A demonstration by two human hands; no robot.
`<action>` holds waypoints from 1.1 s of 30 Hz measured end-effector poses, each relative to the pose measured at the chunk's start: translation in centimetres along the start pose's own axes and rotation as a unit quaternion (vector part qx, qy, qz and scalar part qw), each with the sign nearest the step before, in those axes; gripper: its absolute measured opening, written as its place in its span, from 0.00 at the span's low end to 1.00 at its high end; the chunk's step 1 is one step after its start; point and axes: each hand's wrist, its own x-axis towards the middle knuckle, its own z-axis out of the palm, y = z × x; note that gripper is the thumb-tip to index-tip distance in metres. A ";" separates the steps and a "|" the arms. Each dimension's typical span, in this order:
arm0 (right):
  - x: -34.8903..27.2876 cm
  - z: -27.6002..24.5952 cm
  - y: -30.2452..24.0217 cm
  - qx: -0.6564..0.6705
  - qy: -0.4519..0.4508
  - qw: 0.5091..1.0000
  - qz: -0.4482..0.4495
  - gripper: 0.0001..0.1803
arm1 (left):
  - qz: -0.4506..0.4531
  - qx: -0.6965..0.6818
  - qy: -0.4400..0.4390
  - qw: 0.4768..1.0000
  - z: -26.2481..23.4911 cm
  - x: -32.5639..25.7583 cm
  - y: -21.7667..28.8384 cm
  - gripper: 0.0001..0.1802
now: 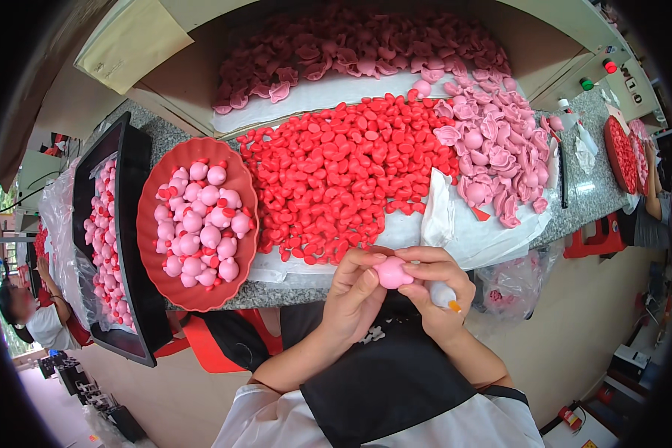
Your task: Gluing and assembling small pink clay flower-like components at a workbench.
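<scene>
A round pink plastic piece (393, 273) is pinched between the fingertips of my left hand (353, 293) and my right hand (442, 297), just off the near table edge. Tucked in the right hand is a small white glue bottle (442, 293) with an orange tip that points down. Beyond my hands spreads a heap of small red plastic pieces (343, 172). To its right lies a pile of pink shell-like pieces (500, 149). Left of the heap, a red scalloped basin (151, 261) holds pink balls with red parts on them.
A black tray (143, 299) of similar pink and red pieces stands at the far left. Under the shelf lie more pink pieces (366, 45). A crumpled white paper (439, 209) sits beside the red heap. Other people (48, 313) work at both sides.
</scene>
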 end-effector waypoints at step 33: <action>0.4 0.3 0.3 -0.113 -0.045 0.993 0.015 0.21 | -0.019 0.236 -0.039 0.971 -0.4 0.6 1.9 0.16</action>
